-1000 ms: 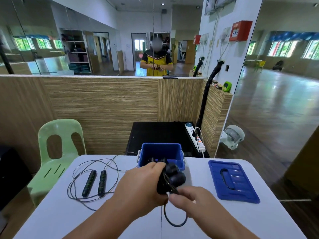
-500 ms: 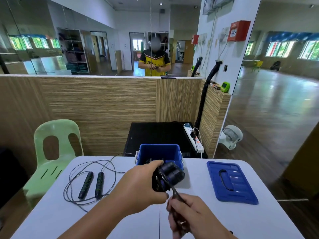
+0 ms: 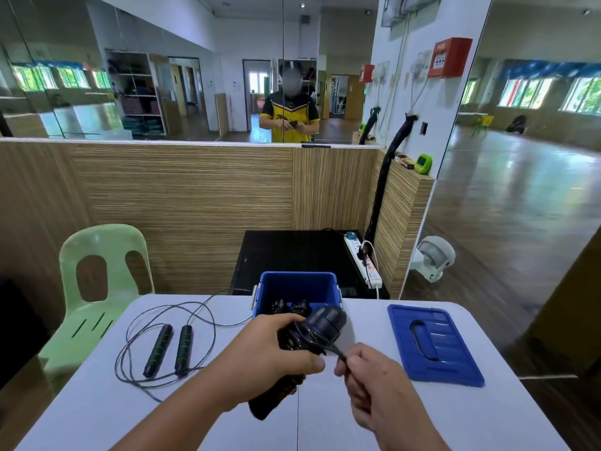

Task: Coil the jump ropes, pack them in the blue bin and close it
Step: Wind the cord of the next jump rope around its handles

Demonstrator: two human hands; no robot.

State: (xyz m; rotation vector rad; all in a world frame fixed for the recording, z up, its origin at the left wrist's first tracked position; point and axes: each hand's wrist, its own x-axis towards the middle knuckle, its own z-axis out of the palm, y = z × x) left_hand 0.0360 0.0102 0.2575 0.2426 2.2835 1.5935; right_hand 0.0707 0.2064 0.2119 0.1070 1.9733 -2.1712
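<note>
Since the earlier moment my right hand (image 3: 374, 382) had come up from the near edge to just beside my left hand (image 3: 270, 356), the two almost touching. My left fist was clamped round the paired handles (image 3: 323, 322), hiding their middles. My right pinched the cord (image 3: 335, 351), whose tail vanished inside my fingers. I could not tell how many turns were wound on. Just beyond, the blue bin (image 3: 297, 283) stood open, with only two black handle tops (image 3: 289, 306) showing inside. Its lid (image 3: 432, 345) lay flat on the right of the table (image 3: 97, 411). A second jump rope (image 3: 172, 348) sprawled loose on the left.
</note>
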